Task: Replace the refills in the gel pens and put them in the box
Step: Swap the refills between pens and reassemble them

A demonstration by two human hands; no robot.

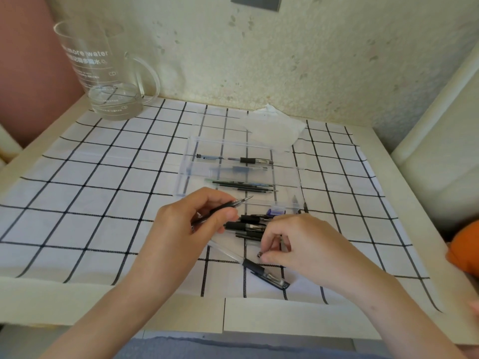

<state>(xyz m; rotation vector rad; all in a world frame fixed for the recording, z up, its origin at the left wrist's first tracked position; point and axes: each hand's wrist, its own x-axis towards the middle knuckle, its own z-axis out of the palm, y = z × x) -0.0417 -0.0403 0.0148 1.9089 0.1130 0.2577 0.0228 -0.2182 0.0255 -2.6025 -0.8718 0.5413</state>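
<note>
Gel pen (228,204) in work sits in the left hand (186,224), just in front of the clear box (220,142), its tip slanting up toward the box's near wall. The fingers are curled round the barrel with the thumb laid over it, a hold that seems meant to steady it while the front end is fitted. The right hand (303,244), in front of the box's right corner, pinches a small dark part (260,254) between thumb and fingertips. It is probably a tip piece, though too small to be sure.

Between the hands, just in front of the box, lies a heap of pens (250,226), presumably awaiting their turn. Spare refills (243,186) lie side by side in the box's near half, within easy reach, and one pen (233,159) lies along its far half, likely finished. Another pen (255,268) lies slantwise further in front of the box.

Open checked cloth (103,190) spreads left of the box, giving room to swing the pen across. The glass jug (103,73) stands well behind and left of it.
</note>
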